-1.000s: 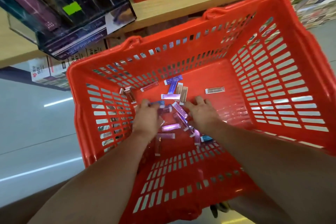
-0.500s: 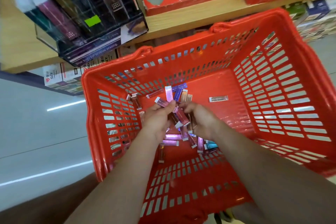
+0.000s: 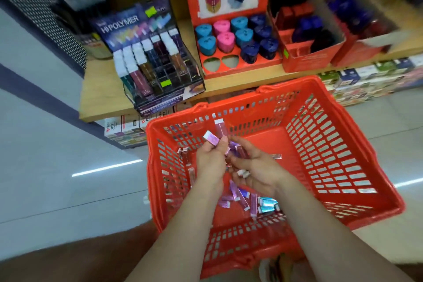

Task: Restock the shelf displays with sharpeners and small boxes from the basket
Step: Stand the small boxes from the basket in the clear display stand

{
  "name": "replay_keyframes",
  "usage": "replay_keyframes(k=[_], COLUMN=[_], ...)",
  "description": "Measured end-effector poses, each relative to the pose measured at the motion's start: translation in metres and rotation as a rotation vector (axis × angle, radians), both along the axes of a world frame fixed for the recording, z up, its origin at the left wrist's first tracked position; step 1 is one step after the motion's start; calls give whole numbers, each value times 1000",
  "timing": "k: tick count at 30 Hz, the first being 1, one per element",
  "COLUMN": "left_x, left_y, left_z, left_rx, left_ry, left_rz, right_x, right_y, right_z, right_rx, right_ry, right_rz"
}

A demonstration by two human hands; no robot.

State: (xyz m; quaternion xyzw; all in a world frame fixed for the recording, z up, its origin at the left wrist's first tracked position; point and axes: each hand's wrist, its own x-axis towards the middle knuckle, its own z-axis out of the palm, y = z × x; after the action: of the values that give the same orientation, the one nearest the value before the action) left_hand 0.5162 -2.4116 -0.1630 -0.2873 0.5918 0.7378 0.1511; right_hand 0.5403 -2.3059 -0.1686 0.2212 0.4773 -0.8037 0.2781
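Some boxes (image 3: 211, 138) are pinched in the left hand (image 3: 209, 160) and more are cupped in the curled right hand (image 3: 256, 174), over the basket (image 3: 343, 144); others lie on its floor. They are judged light, stiff and slippery, best gripped across the long sides.

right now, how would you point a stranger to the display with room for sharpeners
Start at the wooden shelf behind the red basket. The red cardboard tray stands between the clear HI-POLYMER case and open red boxes. It alone holds triangular sharpeners, with two empty holes in its front row.
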Motion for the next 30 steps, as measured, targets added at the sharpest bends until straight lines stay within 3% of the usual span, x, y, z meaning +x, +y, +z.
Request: replay_keyframes(k=[4,8,12,20,26,30], left_x=[-6,-9,-5,-14,-42,-82], left_y=[-19,-33,-39,-76,-100,-130], left_z=[35,73,109,164,196,216], left_rx=[27,-86,-151,-375,-348,-496], left_ry=[60,125,188,314,245,296], left_rz=[-6,-182,-305,-594,-659,-685], right_x=[-1,-11,-18,-28,-42,-53], right_y=[0,-4,-20,-51,-59,-62], right_z=[30,64,95,146,155,156], right_rx=[76,-63,-92,158,223,144], right_ry=[26,27,147,438,458,389], right_rz=[-56,-206,-214,-126,-115,-162])
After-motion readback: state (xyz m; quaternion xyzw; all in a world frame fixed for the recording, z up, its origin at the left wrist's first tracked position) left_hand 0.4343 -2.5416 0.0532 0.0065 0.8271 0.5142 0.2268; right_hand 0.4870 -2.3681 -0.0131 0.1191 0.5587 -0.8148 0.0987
